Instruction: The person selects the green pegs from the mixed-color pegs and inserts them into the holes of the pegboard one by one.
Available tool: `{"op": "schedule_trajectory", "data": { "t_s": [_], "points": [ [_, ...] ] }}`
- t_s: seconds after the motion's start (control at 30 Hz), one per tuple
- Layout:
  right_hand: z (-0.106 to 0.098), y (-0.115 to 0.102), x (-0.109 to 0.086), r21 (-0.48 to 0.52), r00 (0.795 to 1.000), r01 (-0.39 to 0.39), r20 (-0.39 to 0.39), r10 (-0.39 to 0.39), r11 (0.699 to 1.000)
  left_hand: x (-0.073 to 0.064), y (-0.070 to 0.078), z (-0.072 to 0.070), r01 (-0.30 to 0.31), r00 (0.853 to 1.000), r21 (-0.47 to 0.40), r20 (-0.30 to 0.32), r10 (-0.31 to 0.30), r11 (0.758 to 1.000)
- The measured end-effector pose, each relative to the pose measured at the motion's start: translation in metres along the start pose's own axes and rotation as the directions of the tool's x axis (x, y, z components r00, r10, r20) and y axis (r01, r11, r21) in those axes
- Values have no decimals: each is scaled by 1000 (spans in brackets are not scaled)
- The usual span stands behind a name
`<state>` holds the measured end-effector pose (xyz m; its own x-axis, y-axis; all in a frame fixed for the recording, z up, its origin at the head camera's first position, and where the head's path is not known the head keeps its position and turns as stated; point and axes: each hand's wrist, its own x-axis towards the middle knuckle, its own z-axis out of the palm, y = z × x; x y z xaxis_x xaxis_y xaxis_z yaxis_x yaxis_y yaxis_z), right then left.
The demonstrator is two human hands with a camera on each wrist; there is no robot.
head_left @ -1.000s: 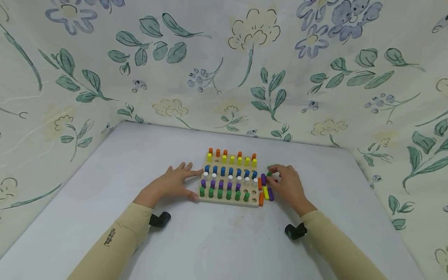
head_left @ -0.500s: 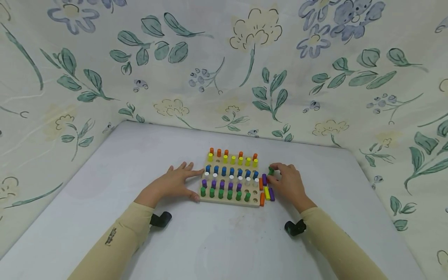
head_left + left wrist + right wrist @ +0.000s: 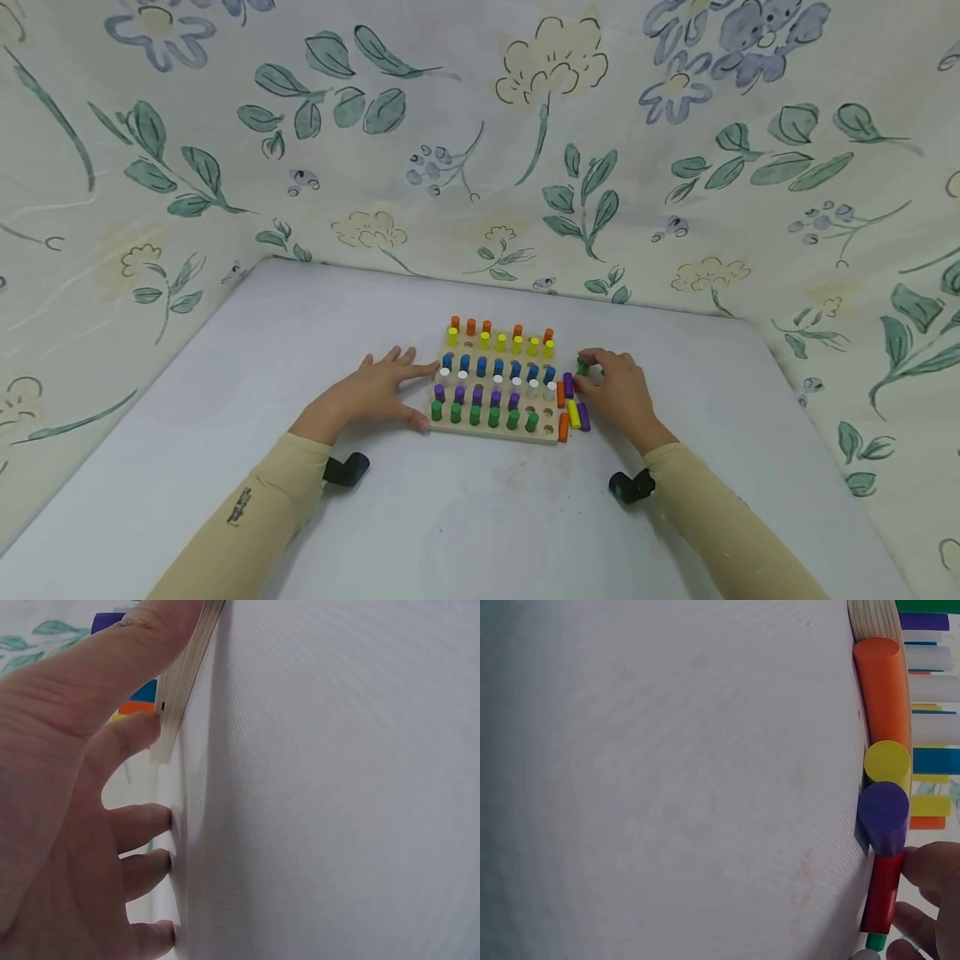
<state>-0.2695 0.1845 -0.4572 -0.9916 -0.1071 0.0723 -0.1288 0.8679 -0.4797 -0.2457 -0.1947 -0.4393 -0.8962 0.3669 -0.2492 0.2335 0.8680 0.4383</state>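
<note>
A wooden pegboard (image 3: 491, 430) bears rows of orange, yellow, blue, white, purple and green pegs. My left hand (image 3: 367, 392) lies spread at its left side, with thumb and index finger touching the board's edge (image 3: 180, 690). Right of the board, my right hand (image 3: 617, 396) pinches a green peg (image 3: 582, 366) between thumb and index finger. A red peg (image 3: 883, 892) lies right by the thumb in the right wrist view. Beside the hand are loose purple pegs (image 3: 584, 417), a yellow peg (image 3: 573, 414) and orange pegs (image 3: 563, 427).
The board stands on a white table (image 3: 480, 517), with some open holes (image 3: 548, 428) at its right end. A floral cloth (image 3: 450, 167) hangs behind and at the sides. A black wrist camera (image 3: 348, 469) sits under the left sleeve, another black camera (image 3: 632, 487) under the right.
The green peg at my right fingertips has turned from lying slanted to standing more upright. My left hand stays at the board's edge. The head view has shifted slightly.
</note>
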Motion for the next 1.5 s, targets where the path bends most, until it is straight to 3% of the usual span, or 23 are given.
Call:
{"op": "schedule_trajectory", "data": {
  "t_s": [0.67,0.9,1.5],
  "points": [
    [-1,1,-3,-24,1000,22,-18,-22,999,0,2,-1,3,1000,4,7,-3,1000],
    [-1,0,-7,25,1000,-2,6,2,1000,1,1,-1,6,1000,4,8,-7,1000],
    [-2,6,-7,79,997,35,-65,-30,996,2,-1,1,16,1000,-21,0,-16,1000]
  ]
}}
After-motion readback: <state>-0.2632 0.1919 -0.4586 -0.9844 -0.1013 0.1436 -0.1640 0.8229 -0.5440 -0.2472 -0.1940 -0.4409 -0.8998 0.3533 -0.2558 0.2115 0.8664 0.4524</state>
